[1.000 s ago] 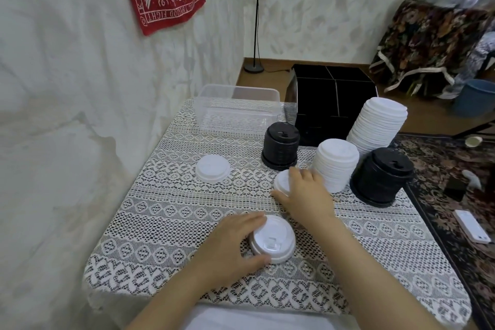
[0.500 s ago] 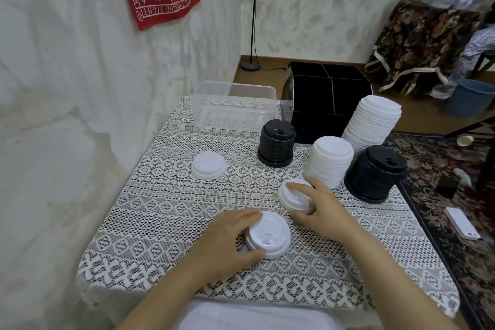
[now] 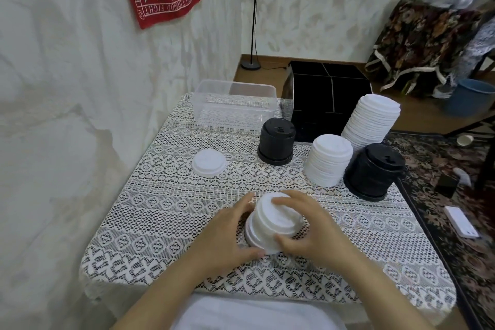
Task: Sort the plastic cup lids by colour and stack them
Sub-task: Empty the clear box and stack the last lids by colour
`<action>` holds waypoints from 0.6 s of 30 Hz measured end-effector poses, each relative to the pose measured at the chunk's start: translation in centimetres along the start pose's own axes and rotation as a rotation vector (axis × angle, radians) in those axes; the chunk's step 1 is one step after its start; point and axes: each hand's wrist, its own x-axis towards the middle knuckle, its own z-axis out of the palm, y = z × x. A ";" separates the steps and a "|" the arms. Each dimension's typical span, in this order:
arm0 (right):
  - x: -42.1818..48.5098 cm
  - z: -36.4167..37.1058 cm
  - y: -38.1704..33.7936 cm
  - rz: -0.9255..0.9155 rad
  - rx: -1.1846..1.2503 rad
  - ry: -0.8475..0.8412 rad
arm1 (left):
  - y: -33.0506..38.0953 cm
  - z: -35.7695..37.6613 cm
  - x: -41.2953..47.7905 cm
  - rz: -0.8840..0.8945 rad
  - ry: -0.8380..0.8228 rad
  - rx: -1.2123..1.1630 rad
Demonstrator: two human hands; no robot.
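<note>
A short pile of white lids (image 3: 273, 222) sits tilted near the front edge of the table (image 3: 160, 209), the left hand (image 3: 222, 236) and right hand (image 3: 313, 228) both curled round it, with taller white stacks (image 3: 330, 159) and black stacks (image 3: 276, 144) farther back, and a clear tub (image 3: 235, 104) beyond.

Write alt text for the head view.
A left hand and right hand grip a small stack of white plastic cup lids on a lace-covered table. Behind: two white lid stacks, two black lid stacks, one loose white lid.
</note>
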 end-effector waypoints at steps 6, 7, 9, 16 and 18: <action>0.0 1.8 0.5 -0.031 -0.074 -0.076 | -0.6 0.4 0.1 0.012 0.011 -0.011; 0.0 2.0 0.6 -0.031 -0.081 -0.087 | -0.6 0.3 0.1 0.020 0.012 -0.008; 0.0 2.3 0.8 -0.042 -0.089 -0.096 | -0.7 0.2 0.1 0.039 0.007 0.009; 0.0 2.5 1.8 -0.088 -0.147 -0.158 | -1.3 0.5 0.3 0.093 -0.028 0.074; 0.0 2.5 1.8 -0.090 -0.165 -0.171 | -1.3 0.5 0.3 0.097 -0.019 0.077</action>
